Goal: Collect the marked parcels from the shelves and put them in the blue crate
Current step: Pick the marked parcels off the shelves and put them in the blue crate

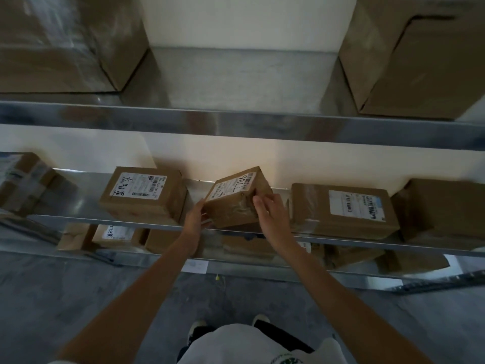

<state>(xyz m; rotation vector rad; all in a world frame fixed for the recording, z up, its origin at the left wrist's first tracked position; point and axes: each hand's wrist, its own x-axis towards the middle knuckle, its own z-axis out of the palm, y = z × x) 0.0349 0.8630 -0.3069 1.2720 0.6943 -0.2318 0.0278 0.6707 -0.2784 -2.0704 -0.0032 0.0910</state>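
A small brown parcel with black handwriting on its white label sits tilted on the middle metal shelf. My left hand holds its lower left corner and my right hand grips its right side, fingers curled over the edge. Left of it lies another parcel with handwritten marks on its label. To the right a wider parcel carries a printed label only. No blue crate is in view.
Large cardboard boxes stand on the upper shelf. More parcels lie on the lower shelf, one with writing. Another taped box sits at the far left, a plain one at the far right. Grey floor lies below.
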